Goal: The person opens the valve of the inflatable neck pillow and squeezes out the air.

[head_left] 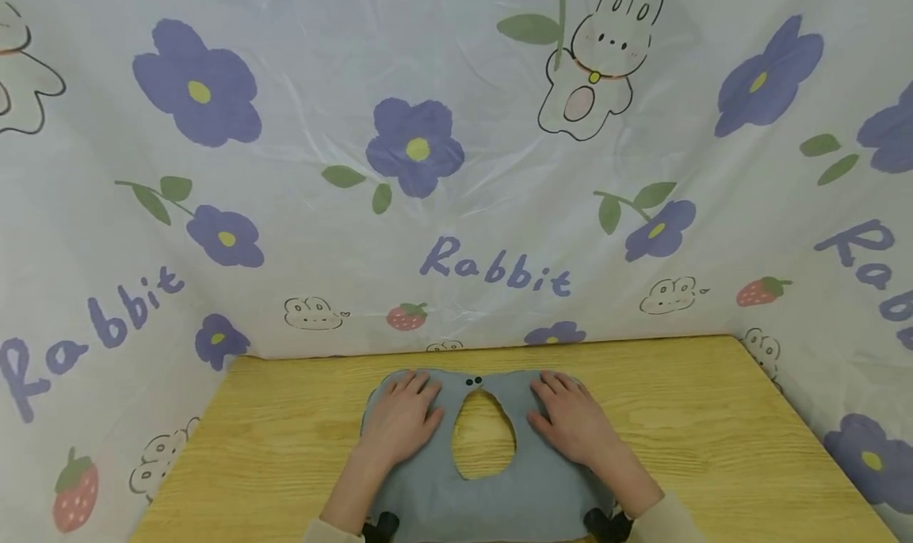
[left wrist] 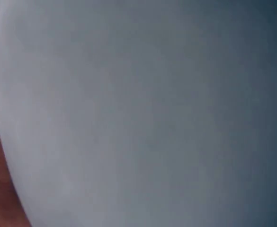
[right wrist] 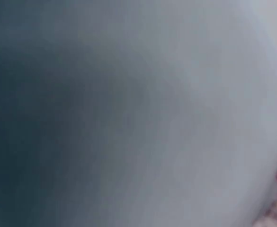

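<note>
The head view is bright and even, with soft shadows and bent edges; both wrist views are a blurred grey, darker at one side.

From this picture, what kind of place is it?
Probably a small home-style work corner: a wooden table enclosed by a rabbit-and-flower printed sheet, with both hands flat on a grey neck pillow.

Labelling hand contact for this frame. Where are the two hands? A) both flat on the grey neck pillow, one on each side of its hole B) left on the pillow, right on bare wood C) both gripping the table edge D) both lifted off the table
A: in the head view the left hand and the right hand lie with straight fingers on the grey neck pillow, either side of its central opening, on the wooden table.
</note>
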Motion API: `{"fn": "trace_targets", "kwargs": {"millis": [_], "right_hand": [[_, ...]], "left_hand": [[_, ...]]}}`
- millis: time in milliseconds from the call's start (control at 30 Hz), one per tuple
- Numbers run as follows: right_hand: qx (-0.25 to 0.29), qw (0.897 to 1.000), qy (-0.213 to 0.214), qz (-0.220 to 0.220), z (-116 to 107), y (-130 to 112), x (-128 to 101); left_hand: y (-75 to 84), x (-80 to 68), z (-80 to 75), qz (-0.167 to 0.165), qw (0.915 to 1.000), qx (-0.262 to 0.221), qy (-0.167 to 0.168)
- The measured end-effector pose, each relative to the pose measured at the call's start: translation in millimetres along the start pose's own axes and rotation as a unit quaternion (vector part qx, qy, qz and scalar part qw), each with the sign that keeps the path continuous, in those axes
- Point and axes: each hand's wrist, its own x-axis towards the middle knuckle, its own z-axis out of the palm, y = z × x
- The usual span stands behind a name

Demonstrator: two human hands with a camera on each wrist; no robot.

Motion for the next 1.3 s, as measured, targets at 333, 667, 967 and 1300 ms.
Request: {"fn": "trace_targets", "kwargs": {"millis": [333,667,967,1300], "right_hand": [[0.006,0.999,0.038,-0.011,-13.6,-8.4,-18.4],[0.007,1.0,0.015,0.002,-6.9,-14.0,-29.7],[0.013,1.0,0.01,0.009,0.3,-14.0,-34.4],[0.018,1.0,-0.001,0.014,1.7,-14.8,-35.4]], "left_hand": [[2.4,-19.4,-12.7,-0.001,1.0,0.009,0.0],[6.2,-37.4,-11.0,-0.006,0.9997,0.009,-0.022],[7.1,-39.8,-4.3,-0.006,0.9998,0.0,-0.02],[7.0,-43.3,-1.1,-0.015,0.9996,-0.008,-0.021]]}}
